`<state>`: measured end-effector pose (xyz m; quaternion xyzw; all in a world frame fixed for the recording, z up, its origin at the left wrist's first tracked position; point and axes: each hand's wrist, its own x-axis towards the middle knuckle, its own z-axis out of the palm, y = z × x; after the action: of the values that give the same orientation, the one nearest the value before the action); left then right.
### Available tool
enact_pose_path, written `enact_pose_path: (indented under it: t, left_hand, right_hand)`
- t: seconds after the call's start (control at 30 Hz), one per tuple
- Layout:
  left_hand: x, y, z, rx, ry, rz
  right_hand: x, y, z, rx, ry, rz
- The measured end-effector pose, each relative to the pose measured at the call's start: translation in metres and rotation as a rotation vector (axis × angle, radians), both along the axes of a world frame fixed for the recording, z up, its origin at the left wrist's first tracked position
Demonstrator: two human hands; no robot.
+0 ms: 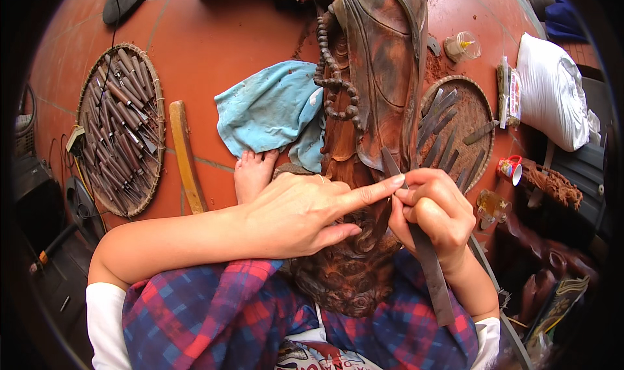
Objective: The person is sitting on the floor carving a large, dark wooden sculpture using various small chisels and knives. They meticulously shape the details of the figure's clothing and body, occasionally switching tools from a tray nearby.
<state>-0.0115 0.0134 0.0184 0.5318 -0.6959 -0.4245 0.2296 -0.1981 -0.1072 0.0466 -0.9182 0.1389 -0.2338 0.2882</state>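
A dark reddish-brown carved wooden statue with draped robes and a string of carved beads lies lengthwise before me, its scrolled near end on my lap. My right hand is closed around a flat dark metal file. The file slants over the statue, its narrow tip pointing away from me and its wide end toward my body. My left hand reaches across from the left with index finger and thumb stretched out. That index fingertip meets the file beside my right fingers; the other left fingers are mostly hidden.
At left is a round woven tray of wooden-handled carving tools, beside a wooden mallet-like stick. A light-blue cloth lies by my bare foot. Several files lie in a right-hand basket, near a small cup and white sack.
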Motion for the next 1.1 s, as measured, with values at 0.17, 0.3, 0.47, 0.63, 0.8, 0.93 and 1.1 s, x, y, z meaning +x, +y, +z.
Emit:
enact_pose_path:
  t: [0.17, 0.3, 0.47, 0.63, 0.8, 0.93, 1.1]
  left_hand:
    - [0.003, -0.001, -0.002, -0.07, 0.038, 0.029]
    - [-0.004, 0.004, -0.005, 0.007, 0.082, -0.007]
    - [0.008, -0.006, 0.005, -0.089, 0.008, 0.016]
    - [-0.003, 0.003, 0.001, 0.044, 0.024, -0.079]
    - [0.002, -0.002, -0.002, -0.051, 0.023, -0.029]
    - [-0.002, 0.001, 0.0, 0.007, 0.034, -0.061]
    - [-0.004, 0.001, -0.003, -0.017, 0.042, -0.057]
  right_hand:
    - [0.006, -0.001, 0.006, 0.003, -0.012, -0.026]
    - [-0.002, 0.003, 0.002, 0.023, 0.028, -0.026]
    - [0.007, 0.0, 0.003, 0.018, -0.029, -0.062]
    - [-0.009, 0.004, 0.001, 0.021, 0.009, 0.005]
    - [-0.005, 0.001, -0.005, -0.019, -0.014, 0.012]
    - [-0.012, 0.0, 0.003, 0.062, 0.02, 0.015]
    - [-0.015, 0.001, -0.005, 0.054, -0.02, -0.03]
